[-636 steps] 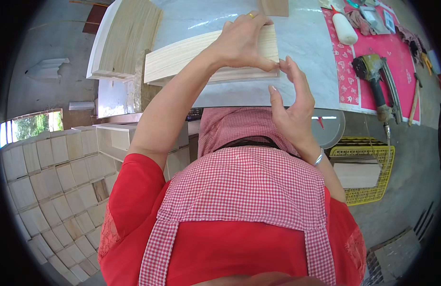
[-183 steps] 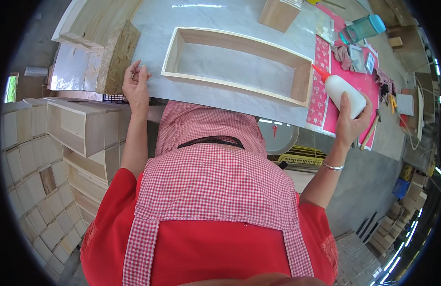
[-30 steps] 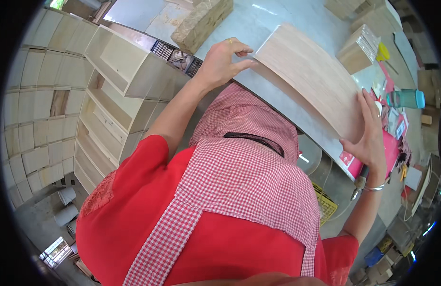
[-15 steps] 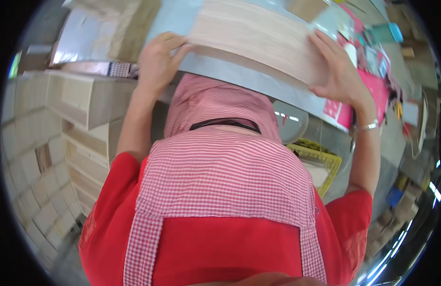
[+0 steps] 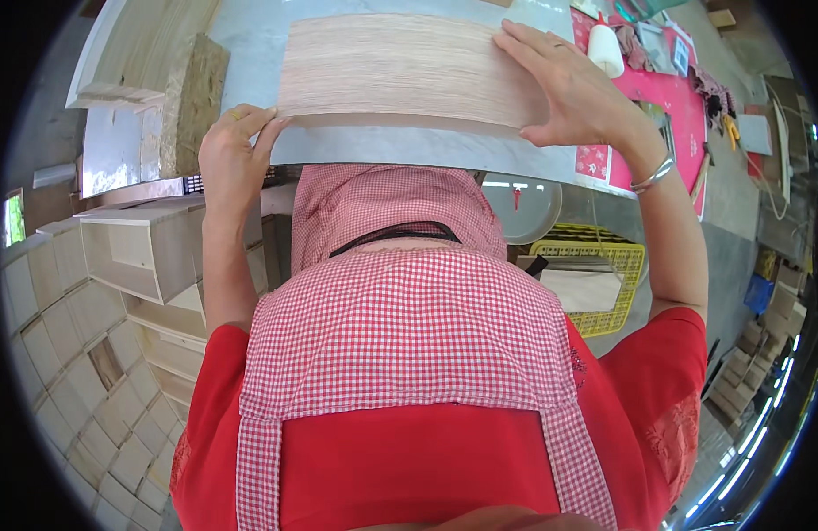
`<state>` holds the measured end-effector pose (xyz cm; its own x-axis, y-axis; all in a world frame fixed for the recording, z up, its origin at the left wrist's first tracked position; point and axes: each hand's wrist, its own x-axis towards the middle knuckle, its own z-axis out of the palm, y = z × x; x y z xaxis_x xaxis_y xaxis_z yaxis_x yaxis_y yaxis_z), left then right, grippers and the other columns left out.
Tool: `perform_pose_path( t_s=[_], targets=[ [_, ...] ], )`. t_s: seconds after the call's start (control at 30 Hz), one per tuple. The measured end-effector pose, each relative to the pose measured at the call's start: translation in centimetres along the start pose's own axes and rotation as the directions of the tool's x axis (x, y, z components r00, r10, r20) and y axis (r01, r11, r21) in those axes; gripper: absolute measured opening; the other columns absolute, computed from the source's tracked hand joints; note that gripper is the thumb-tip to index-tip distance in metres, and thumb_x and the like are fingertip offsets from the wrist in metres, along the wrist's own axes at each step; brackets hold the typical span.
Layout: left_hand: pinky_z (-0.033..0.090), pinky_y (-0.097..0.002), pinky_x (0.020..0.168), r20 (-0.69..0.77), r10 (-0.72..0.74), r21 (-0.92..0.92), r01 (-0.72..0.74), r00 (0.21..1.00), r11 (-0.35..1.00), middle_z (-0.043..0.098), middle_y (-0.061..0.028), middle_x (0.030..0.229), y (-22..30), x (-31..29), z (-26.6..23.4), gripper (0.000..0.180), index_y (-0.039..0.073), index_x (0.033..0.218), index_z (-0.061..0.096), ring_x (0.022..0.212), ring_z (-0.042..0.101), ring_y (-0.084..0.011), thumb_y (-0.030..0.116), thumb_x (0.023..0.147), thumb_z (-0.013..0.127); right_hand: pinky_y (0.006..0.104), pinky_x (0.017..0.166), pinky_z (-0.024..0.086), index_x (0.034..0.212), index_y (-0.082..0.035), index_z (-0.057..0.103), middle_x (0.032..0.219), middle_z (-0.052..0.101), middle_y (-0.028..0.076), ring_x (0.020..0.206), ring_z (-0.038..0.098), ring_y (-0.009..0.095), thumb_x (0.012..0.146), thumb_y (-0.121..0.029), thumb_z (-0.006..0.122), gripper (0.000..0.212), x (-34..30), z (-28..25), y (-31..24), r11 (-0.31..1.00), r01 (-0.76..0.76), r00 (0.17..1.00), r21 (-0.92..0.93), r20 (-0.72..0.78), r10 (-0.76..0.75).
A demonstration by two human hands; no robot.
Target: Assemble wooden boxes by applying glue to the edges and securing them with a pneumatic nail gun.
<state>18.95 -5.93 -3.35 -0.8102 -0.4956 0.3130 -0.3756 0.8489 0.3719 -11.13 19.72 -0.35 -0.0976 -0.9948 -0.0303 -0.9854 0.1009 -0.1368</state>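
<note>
Left hand [image 5: 235, 150]: grip pinched on the near-left corner of a wooden panel [image 5: 395, 66]. Right hand [image 5: 579, 93]: grip spread wide across the panel's right end.

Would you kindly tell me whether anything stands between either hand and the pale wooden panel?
Nothing visible does. The left hand is at the near left corner of the panel, and the right hand spreads across its right end. The brown block sits to its left, the white bottle to its right.
</note>
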Motion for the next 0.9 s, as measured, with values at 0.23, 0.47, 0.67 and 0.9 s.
perform_pose_path(
  t_s=[0.23,0.47,0.67,0.9],
  targets=[
    [0.049,-0.0357,0.068,0.01,-0.005,-0.045,0.006,1.0,0.999,0.069,-0.0111,0.085,-0.3,0.0,0.0,0.019,0.0,0.089,0.073,0.075,0.064,-0.0282,0.018,0.083,0.073,0.0382,0.098,0.044,0.125,-0.006,0.059,0.123,0.06,0.015,0.112,0.058,0.028,0.074,-0.014,0.077,0.055,-3.2,0.2,0.0,0.997,-0.046,0.94,0.064,-0.336,0.065],
    [0.05,-0.0347,0.07,0.029,-0.014,-0.078,0.016,0.999,0.997,0.069,-0.0121,0.086,-0.5,0.3,-0.2,0.019,0.0,0.088,0.073,0.076,0.065,-0.028,0.017,0.083,0.074,0.0279,0.059,0.049,0.09,0.002,0.069,0.076,0.066,0.011,0.062,0.063,0.018,0.082,-0.001,0.069,0.009,-9.3,2.7,-3.3,0.806,-0.405,0.714,0.432,-0.4,0.574],
    [0.05,-0.0336,0.07,0.047,-0.027,-0.101,0.031,0.999,0.994,0.069,-0.0127,0.085,-0.2,0.3,-0.2,0.019,-0.001,0.089,0.073,0.075,0.065,-0.0272,0.016,0.083,0.074,0.0266,0.059,0.045,0.091,0.002,0.07,0.076,0.066,0.009,0.063,0.059,0.014,0.082,-0.002,0.07,0.01,-9.6,4.0,-4.6,0.755,-0.418,0.671,0.505,-0.388,0.632],
    [0.049,-0.0329,0.069,0.06,-0.067,-0.174,0.076,0.996,0.982,0.07,-0.013,0.085,-0.3,0.2,-0.1,0.018,-0.002,0.09,0.072,0.073,0.065,-0.0249,0.014,0.083,0.074,0.0288,0.056,0.044,0.087,0.002,0.069,0.073,0.064,0.01,0.059,0.057,0.017,0.082,-0.003,0.071,0.007,-8.9,3.7,-4.7,0.777,-0.45,0.689,0.441,-0.382,0.616]
  ],
)
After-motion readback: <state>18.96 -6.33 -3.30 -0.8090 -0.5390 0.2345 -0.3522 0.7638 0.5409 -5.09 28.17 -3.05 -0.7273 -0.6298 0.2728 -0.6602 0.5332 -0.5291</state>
